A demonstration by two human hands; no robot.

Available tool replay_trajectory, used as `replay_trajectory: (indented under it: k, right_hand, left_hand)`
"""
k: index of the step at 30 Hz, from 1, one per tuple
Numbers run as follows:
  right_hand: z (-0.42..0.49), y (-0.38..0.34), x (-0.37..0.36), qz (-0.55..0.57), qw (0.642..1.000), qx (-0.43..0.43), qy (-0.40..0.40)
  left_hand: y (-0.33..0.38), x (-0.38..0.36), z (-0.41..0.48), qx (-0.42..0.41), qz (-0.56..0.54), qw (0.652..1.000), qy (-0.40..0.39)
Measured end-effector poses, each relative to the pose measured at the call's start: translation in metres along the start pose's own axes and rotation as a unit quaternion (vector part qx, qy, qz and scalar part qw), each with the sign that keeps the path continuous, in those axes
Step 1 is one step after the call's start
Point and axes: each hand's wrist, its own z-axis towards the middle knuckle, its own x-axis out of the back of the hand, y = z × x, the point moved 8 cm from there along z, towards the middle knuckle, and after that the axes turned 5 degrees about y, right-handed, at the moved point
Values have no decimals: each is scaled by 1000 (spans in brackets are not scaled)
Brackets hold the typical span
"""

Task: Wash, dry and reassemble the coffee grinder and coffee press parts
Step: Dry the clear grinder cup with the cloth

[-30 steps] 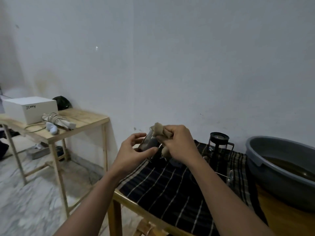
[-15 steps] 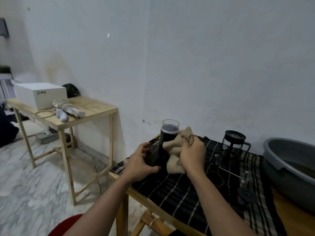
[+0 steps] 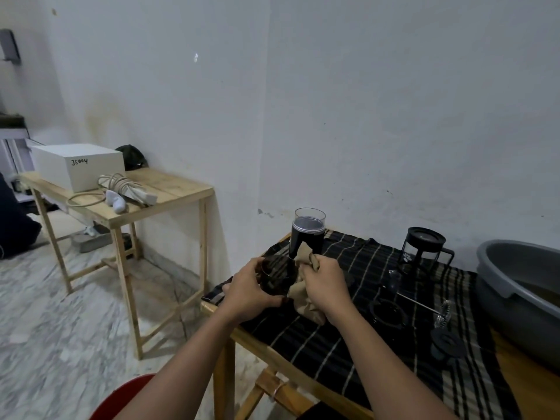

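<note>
My left hand (image 3: 250,287) grips a dark see-through cup-shaped part (image 3: 274,272) low over the black plaid cloth (image 3: 348,338). My right hand (image 3: 325,284) is closed on a crumpled beige rag (image 3: 304,294) pressed against that part. Just behind them stands the black coffee grinder (image 3: 307,234) with a clear top. The coffee press carafe (image 3: 422,251) in its black frame stands farther right. A black ring (image 3: 388,313), a plunger rod with a coil (image 3: 436,312) and a black disc (image 3: 448,344) lie on the cloth.
A grey basin (image 3: 497,268) with brownish water sits at the right end of the wooden table (image 3: 291,374). A second wooden table (image 3: 169,189) at the left carries a white box (image 3: 77,166) and coiled cables. A red object (image 3: 127,398) shows at the bottom edge.
Both hands came down from chest height to the cloth with the dark part and the rag. The view has tilted, bringing the grinder and the loose parts into sight.
</note>
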Motion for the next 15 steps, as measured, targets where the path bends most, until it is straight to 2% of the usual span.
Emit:
replay_trajectory:
  k: [3, 7, 10, 12, 15]
  right_hand:
    - [4, -12, 6, -6, 999, 30, 27]
    - [6, -23, 2, -45, 998, 52, -6]
    - [6, -22, 21, -47, 996, 58, 48]
    - [7, -21, 48, -7, 992, 49, 118]
    - [17, -14, 95, 75, 975, 24, 209]
  left_hand:
    - [2, 1, -2, 9, -12, 1000, -3]
    - [2, 2, -1, -1, 8, 1000, -3]
    - [7, 4, -2, -16, 20, 1000, -13]
    - [31, 16, -7, -56, 56, 996, 40]
    - [102, 35, -22, -163, 80, 965, 190]
